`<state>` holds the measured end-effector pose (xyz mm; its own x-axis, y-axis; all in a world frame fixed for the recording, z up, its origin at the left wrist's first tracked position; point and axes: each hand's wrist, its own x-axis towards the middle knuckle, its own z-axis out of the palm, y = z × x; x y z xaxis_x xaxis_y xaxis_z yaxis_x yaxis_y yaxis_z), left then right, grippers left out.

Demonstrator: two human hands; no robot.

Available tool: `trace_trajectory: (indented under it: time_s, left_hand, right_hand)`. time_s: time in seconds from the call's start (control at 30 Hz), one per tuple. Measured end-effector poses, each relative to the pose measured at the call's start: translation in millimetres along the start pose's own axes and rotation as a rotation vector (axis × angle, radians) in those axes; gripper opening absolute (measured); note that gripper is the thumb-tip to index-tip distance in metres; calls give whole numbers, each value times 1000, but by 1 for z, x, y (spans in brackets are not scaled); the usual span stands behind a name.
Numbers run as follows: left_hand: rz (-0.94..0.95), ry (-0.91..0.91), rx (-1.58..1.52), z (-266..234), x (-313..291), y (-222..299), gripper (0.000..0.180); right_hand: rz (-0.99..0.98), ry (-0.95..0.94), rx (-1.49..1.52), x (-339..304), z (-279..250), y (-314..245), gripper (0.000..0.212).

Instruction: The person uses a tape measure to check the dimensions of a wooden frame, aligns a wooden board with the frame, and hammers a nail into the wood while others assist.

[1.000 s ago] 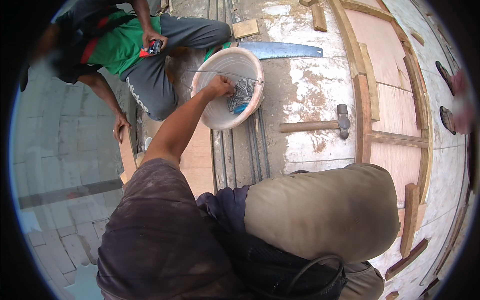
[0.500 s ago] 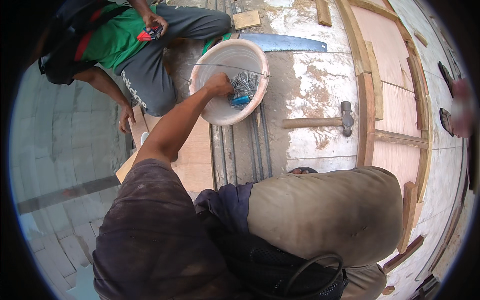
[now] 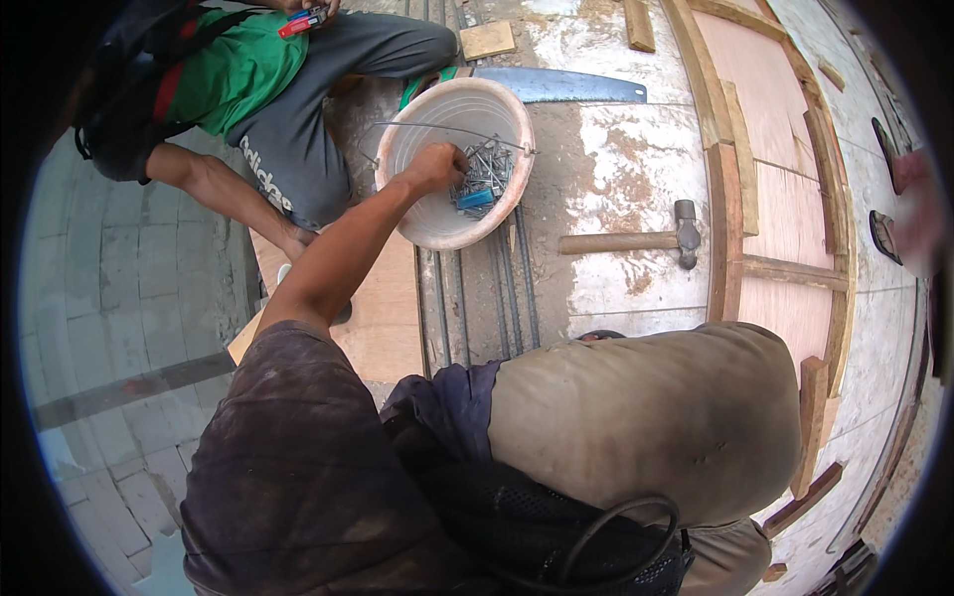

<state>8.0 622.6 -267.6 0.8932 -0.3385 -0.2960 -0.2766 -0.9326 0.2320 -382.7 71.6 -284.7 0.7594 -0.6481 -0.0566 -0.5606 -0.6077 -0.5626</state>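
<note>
My left hand (image 3: 437, 167) reaches into a whitish bucket (image 3: 405, 221) with a thin wire handle. Its fingers are curled at the edge of a heap of loose nails (image 3: 489, 164); whatever they pinch is hidden. A small blue object (image 3: 475, 200) lies on the nails, just beside the fingers. My right hand is out of view. Right of the bucket, a hammer (image 3: 621, 242) with a wooden handle rests on the floor. Beyond the rim lies a handsaw (image 3: 561, 85), its blade pointing right.
A co-worker in a green shirt (image 3: 234, 74) kneels at the far left, holding a small red packet (image 3: 296, 24). Steel bars (image 3: 502, 298) run beneath the bucket, beside a plywood sheet (image 3: 383, 318). A timber-framed panel (image 3: 790, 199) stands right, with another person's sandaled foot (image 3: 884, 238) beyond.
My left hand stays in the bucket, its fingers slightly shifted. The co-worker's hand with the red packet has moved up, and their other arm has swung right, toward my forearm.
</note>
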Motion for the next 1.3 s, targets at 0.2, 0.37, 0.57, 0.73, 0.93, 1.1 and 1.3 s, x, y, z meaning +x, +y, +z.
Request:
trace_trajectory:
  time_s: [0.2, 0.37, 0.57, 0.73, 0.93, 1.1, 1.3]
  left_hand:
    - [39, -52, 146, 10, 6, 13, 17]
    - [48, -32, 178, 10, 5, 11, 17]
    - [49, -45, 154, -2, 5, 16, 19]
    - [73, 49, 18, -26, 12, 14, 21]
    - [9, 225, -192, -37, 16, 23, 21]
    - [51, 442, 118, -26, -4, 69, 20]
    - [-298, -92, 342, -8, -5, 38, 21]
  right_hand:
    - [5, 4, -5, 0, -2, -1, 65]
    - [6, 1, -1, -1, -2, -2, 65]
    - [4, -5, -7, 1, -3, -6, 64]
    - [10, -16, -11, 1, -3, -8, 64]
    - [4, -28, -14, 2, -3, -11, 64]
    - [13, -30, -25, 3, -4, -12, 63]
    - [9, -40, -17, 3, -3, -15, 63]
